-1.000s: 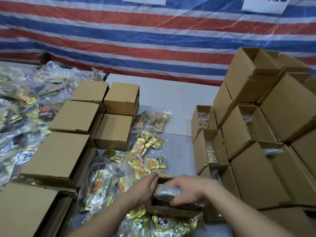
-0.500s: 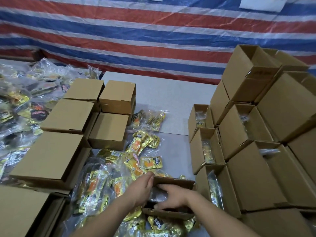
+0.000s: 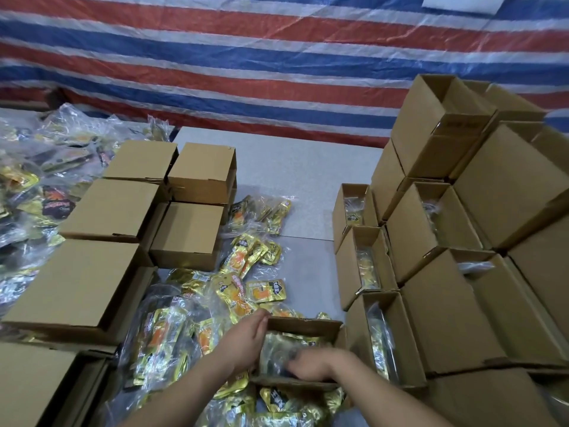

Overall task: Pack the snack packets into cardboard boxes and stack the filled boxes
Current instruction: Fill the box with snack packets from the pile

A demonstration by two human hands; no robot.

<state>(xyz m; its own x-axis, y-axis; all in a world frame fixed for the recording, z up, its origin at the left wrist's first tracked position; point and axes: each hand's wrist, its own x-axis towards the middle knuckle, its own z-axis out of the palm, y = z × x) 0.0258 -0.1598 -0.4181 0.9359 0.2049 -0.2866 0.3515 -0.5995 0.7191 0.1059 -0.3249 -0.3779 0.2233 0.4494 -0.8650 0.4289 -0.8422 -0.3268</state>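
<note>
The right hand (image 3: 311,363) is motion-blurred inside the open box (image 3: 303,326) (its fingers indistinct), hiding the packet beneath.

Matt brown corrugated-cardboard boxes (image 3: 191,234) flank the speckled grey tabletop (image 3: 295,167), itself smooth and dull. On it lie glossy gold foil snack packets (image 3: 243,291) in crinkly clear plastic; behind hangs a shiny red-white-blue woven-plastic tarpaulin (image 3: 246,63).

At lower centre of the frame, the left hand (image 3: 246,343) rests flat against the left wall of an open cardboard box (image 3: 303,326), while the right hand (image 3: 311,363) presses a clear bag of snack packets (image 3: 277,349) inside. Loose snack packets (image 3: 243,288) litter the grey table (image 3: 295,167).
</note>
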